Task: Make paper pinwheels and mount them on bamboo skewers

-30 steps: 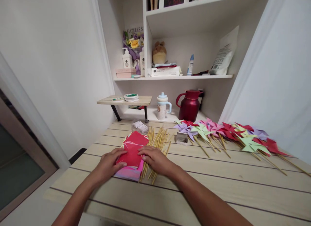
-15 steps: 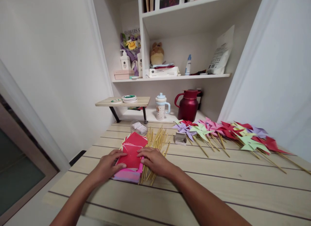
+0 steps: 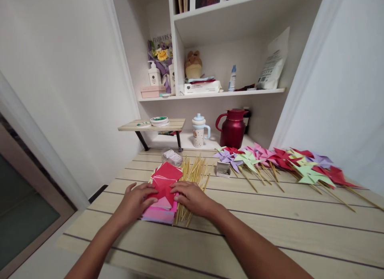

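Note:
A red square paper sheet (image 3: 163,187) lies on a stack of coloured papers (image 3: 157,216), pink and lilac at its lower edge. A paler pink triangle shows at the sheet's near edge. My left hand (image 3: 135,201) holds the left edge, fingers on top and thumb by the lower left corner. My right hand (image 3: 190,197) grips the right edge with bent fingers; its thumb is partly hidden. Under and beside my right hand lie many thin yellowish sticks (image 3: 195,170). More red sheets (image 3: 168,171) spread out at the back of the stack.
Finished paper pinwheels (image 3: 310,174) on sticks lie along the right back. A small open box (image 3: 223,170) and a clear round container (image 3: 171,156) stand behind the papers. A cup (image 3: 198,133), a red jug (image 3: 232,129) and a raised wooden stand (image 3: 150,126) line the back.
A paler pink triangle now shows at the near edge of the red sheet. The left fingers have shifted slightly, with one finger lifted. The right hand stays nearly in place.

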Demonstrator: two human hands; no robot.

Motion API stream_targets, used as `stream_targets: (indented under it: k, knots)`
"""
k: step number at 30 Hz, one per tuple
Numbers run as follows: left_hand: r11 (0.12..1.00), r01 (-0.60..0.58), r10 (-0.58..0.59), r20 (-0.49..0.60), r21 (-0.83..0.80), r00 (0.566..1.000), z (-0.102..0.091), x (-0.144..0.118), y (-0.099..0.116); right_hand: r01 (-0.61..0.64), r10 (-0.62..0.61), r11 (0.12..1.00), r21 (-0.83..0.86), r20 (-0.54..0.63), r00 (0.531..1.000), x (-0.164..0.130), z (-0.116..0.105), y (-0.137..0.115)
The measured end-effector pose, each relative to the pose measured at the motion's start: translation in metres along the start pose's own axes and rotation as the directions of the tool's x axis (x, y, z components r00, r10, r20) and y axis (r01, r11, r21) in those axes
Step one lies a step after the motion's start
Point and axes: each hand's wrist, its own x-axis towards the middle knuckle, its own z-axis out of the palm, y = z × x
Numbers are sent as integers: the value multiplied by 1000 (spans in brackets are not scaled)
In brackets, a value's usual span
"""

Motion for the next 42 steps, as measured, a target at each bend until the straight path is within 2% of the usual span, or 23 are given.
stream_targets:
  k: [4,7,9,12,15,17,18,20,23,27,29,32,35,37,39,42]
  knots:
    - [999,43,-40,-115,18,993,-3,0,13,7,-5,998,58,-41,999,0,-3,-3]
    - [994,104,-94,-264,21,960,-6,1,20,-19,38,993,121,-160,986,1,-12,-6]
    - [989,147,-138,-355,1,925,-9,3,22,-47,100,982,182,-295,950,1,-21,-6]
    - [983,181,-170,-457,-20,873,-19,7,28,-72,200,957,280,-462,864,1,-36,-4]
    - [985,171,-151,-576,-19,803,-34,14,39,-75,282,923,376,-535,797,0,-49,-3]
    - [992,121,-115,-643,-34,757,-43,22,50,-57,320,898,437,-556,767,-1,-60,-5]
    - [995,81,-96,-656,-53,748,-48,26,57,-44,343,875,482,-554,759,-2,-66,-6]
    - [993,-9,-70,-646,-118,760,-55,35,73,-11,400,796,605,-513,759,-7,-81,-9]
    - [963,-116,-56,-601,-243,797,-60,49,105,-4,437,671,742,-391,810,-24,-109,-10]
    - [893,-199,-42,-514,-404,857,-50,72,153,-80,383,660,747,-244,891,-57,-146,-6]
    - [848,-210,-32,-442,-487,897,-39,86,176,-105,372,677,729,-214,903,-71,-158,-4]
    - [797,-172,-9,-296,-579,955,-17,105,203,-138,434,722,678,-289,853,-84,-169,1]
    - [801,-190,68,-228,-568,971,3,119,221,-160,530,671,724,-317,786,-91,-171,15]
    - [807,-256,121,-276,-532,954,14,124,228,-145,583,612,777,-320,747,-95,-170,28]
    - [798,-307,103,-384,-518,917,23,125,233,-115,623,578,808,-345,702,-100,-168,41]
    - [744,-286,-86,-511,-604,855,36,121,236,-78,670,547,833,-380,638,-109,-165,58]
